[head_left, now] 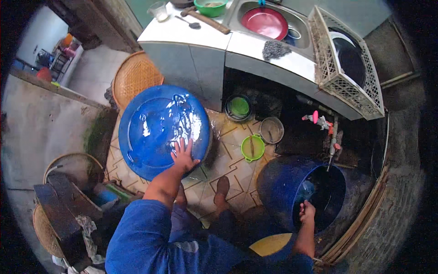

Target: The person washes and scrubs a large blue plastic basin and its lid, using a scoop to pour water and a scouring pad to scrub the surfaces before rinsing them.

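My left hand lies open, fingers spread, on the wet, shiny top of a large round blue plastic vessel. Whether this is a lid or an upturned basin I cannot tell. On the right, my right hand is closed at the mouth of a blue barrel. It grips what looks like the handle of a bluish water dipper, whose bowl is inside the barrel against dark water. A tap pipe points down into the barrel.
A green strainer and a metal pan are on the tiled floor. Above them is a counter with a sink holding a red basin. A white crate stands beside it. A woven tray leans behind the blue vessel.
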Demonstrator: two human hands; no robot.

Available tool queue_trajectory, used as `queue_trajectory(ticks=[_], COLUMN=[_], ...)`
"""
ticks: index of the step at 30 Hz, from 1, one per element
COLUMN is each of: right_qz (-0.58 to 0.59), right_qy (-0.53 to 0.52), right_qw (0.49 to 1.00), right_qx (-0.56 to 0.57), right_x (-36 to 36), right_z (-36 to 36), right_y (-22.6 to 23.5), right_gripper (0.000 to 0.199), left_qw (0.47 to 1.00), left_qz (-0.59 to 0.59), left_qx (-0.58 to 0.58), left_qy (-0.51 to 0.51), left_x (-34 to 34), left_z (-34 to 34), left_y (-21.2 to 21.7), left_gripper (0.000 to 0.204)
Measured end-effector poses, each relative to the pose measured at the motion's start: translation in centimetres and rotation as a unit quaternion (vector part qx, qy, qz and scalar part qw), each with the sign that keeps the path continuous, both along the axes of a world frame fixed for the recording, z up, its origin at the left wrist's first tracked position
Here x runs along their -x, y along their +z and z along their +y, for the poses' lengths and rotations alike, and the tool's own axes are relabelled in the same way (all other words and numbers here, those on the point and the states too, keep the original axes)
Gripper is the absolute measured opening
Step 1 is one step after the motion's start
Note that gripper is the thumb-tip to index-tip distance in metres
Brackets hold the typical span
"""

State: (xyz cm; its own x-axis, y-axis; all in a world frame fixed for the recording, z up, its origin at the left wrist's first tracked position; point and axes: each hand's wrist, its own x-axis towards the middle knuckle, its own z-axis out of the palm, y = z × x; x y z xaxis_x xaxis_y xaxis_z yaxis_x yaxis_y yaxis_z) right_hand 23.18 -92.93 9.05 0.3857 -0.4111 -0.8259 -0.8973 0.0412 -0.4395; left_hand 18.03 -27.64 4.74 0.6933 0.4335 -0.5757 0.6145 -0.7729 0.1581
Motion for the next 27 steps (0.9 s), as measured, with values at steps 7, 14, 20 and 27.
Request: queue_trajectory(ticks=[7,14,20,27], right_qz=[-0.208,-0.306,-0.335,-0.269], right_qy=[-0.229,-0.103,0.058,0.295], right_qw=[0.949,0.945,0.94,0.916], right_qx=[-0.056,0.048,0.014,-0.022], right_x=[4.5,5.6,6.5,2.3], right_z=[0.4,9.6,13.0,24.2], right_y=[8.1,21.2,21.2,15.1], right_gripper=[0.016,0.02,0.037,0.026], left_qw=[0.999,0.995,0.98,0.937], left_qz=[-0.018,0.024,-0.041,-0.156], left_qx=[0.022,0.03,0.009,0.008], left_qy=[-0.042,-0.092,-0.194,-0.312], left_x=[2.0,7.2,9.2,-0.6], left_z=[-1.3,-2.1,-4.2,-4.4], left_y=[1.2,2.1,2.3,-0.1], left_gripper=[0.112,0.111,0.1,0.067])
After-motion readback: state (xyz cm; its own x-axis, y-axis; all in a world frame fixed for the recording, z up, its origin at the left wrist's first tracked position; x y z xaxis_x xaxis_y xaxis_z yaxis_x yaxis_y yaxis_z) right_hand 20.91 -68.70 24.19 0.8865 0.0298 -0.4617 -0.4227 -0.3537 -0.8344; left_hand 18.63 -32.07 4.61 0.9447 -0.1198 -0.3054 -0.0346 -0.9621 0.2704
